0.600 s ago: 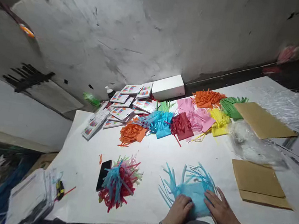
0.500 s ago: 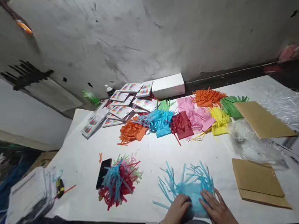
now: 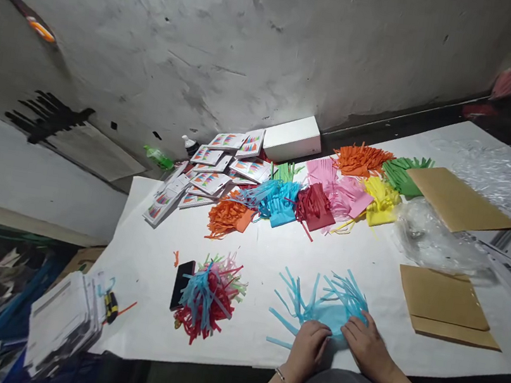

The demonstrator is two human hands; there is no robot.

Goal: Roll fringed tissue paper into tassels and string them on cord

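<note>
A light-blue fringed tissue paper sheet (image 3: 329, 316) lies on the white table in front of me, its cut strips fanning away from me and to the left. My left hand (image 3: 309, 345), with a bracelet at the wrist, has its fingers curled over the near left edge of the sheet. At the right edge, my right hand (image 3: 367, 348) pinches the paper with bent fingers. The near edge looks lifted or rolled between both hands. To the left rests a bunch of red, blue, pink and pale-green tissue tassels (image 3: 208, 299), partly against a black phone (image 3: 182, 285).
Fringed tissue stacks in orange (image 3: 229, 216), blue, dark red (image 3: 315, 205), pink, yellow and green line the back. Behind them stand printed packets (image 3: 210, 182) and a white box (image 3: 293, 138). Brown envelopes (image 3: 447, 306) and clear plastic (image 3: 440, 241) lie right; a yellow-black cutter (image 3: 111, 307) lies left.
The near edge of the blue sheet has been drawn up, and less of its flat part shows. My right hand's fingers have gone from lying spread on it to gripping its edge.
</note>
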